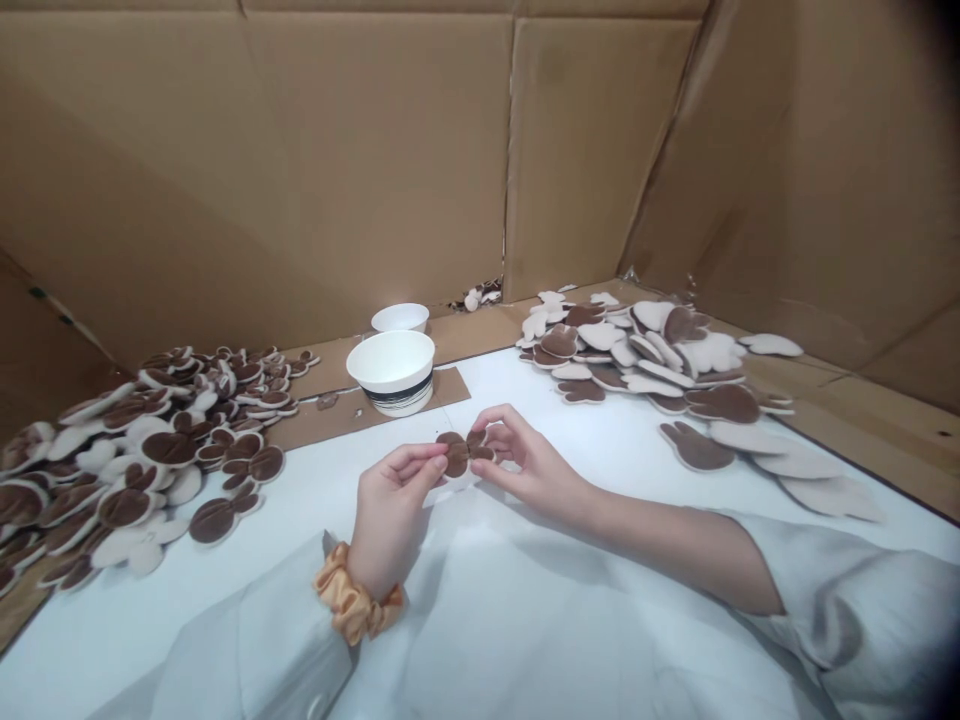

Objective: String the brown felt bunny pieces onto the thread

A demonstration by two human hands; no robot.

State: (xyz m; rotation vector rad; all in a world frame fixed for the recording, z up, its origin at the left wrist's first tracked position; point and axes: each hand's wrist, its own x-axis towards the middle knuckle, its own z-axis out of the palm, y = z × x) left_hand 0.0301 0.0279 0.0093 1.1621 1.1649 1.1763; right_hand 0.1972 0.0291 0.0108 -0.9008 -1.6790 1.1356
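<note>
Between my two hands is a brown rabbit-shaped fabric piece (454, 455) with a pale edge, held just above the white tabletop. My left hand (397, 500), with an orange scrunchie (352, 595) at its wrist, pinches the rounded body side between thumb and fingers. On the other side, my right hand (536, 460) has its thumb and fingertips closed on the two ear-like lobes. Fingers hide part of the piece's outline. Beyond my hands stands a white paper bowl (394, 372) with dark stripes, and a second white bowl (401, 318) is behind it.
A heap of similar folded brown-and-white pieces (172, 440) spreads across the left. At the right lies a pile of flatter brown and white fabric pieces (637, 350), some strewn toward me. Cardboard walls (360, 160) enclose the back and sides. A cardboard strip (360, 410) lies under the bowl.
</note>
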